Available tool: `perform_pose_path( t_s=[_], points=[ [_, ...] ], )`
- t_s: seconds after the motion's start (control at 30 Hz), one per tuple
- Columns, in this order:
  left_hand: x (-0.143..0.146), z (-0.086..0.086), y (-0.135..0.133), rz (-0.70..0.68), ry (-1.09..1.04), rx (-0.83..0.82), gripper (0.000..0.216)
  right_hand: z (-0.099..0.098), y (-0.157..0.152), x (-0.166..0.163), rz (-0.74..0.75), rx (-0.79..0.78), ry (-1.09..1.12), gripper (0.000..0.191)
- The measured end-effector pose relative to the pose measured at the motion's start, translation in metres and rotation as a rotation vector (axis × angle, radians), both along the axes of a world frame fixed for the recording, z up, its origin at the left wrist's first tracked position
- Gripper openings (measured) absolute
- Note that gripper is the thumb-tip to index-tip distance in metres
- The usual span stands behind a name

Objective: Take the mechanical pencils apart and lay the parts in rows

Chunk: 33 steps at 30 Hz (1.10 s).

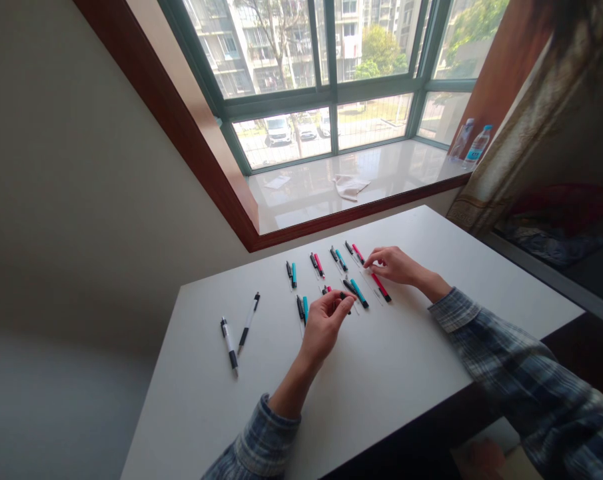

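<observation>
My left hand [326,319] pinches a small black pen part [348,305] between thumb and fingertips, above the near side of the laid-out pen parts. My right hand [394,264] is closed at the fingertips beside the far right set; anything tiny between them cannot be made out. Just below it lies a red pen barrel [380,287] with a black end. To its left is a teal barrel [358,293] beside a black piece. Farther back are more sets: a teal barrel [294,275], a red barrel [320,265] and another teal barrel [341,260], with black pieces and thin refills. My left hand partly hides the nearer sets.
Two assembled white-and-black pens [229,347] lie on the left of the white table [206,413]. Beyond the table, the windowsill [306,200] holds a crumpled cloth [350,187] and two plastic bottles [477,147]. A curtain [511,127] hangs at the right.
</observation>
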<state>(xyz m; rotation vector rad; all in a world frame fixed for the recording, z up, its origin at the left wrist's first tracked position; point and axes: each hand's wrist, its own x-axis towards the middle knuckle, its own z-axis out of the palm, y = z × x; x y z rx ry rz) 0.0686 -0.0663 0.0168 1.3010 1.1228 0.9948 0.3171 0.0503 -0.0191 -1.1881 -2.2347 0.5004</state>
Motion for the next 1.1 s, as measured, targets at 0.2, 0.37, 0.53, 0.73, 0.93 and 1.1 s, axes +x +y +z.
perform_pose_path(
  t_s=[0.2,0.37,0.53,0.73,0.93,1.1],
  points=[
    [-0.0003,0.0008,-0.0001,-0.002,0.010,0.001,0.036,-0.0012,0.0008,0.0003,0.002,-0.018,-0.002,0.017],
    [-0.0009,0.0002,0.0007,-0.004,0.014,0.002,0.036,-0.0003,0.0003,-0.0004,0.025,-0.031,0.016,0.018],
    [-0.0003,0.0001,0.0008,-0.008,0.007,0.001,0.035,0.0018,-0.0009,-0.0007,0.040,-0.039,0.017,0.019],
    [0.0008,-0.0006,0.0008,-0.004,0.004,0.002,0.035,0.0011,-0.0005,-0.0013,0.050,-0.037,0.030,0.021],
    [0.0012,-0.0020,0.0015,-0.003,0.006,0.001,0.035,0.0002,-0.0001,-0.0022,0.067,-0.031,0.020,0.022],
    [0.0009,-0.0013,0.0010,-0.003,0.000,0.002,0.034,0.0010,0.0002,-0.0017,0.074,-0.012,-0.017,0.025]
  ],
)
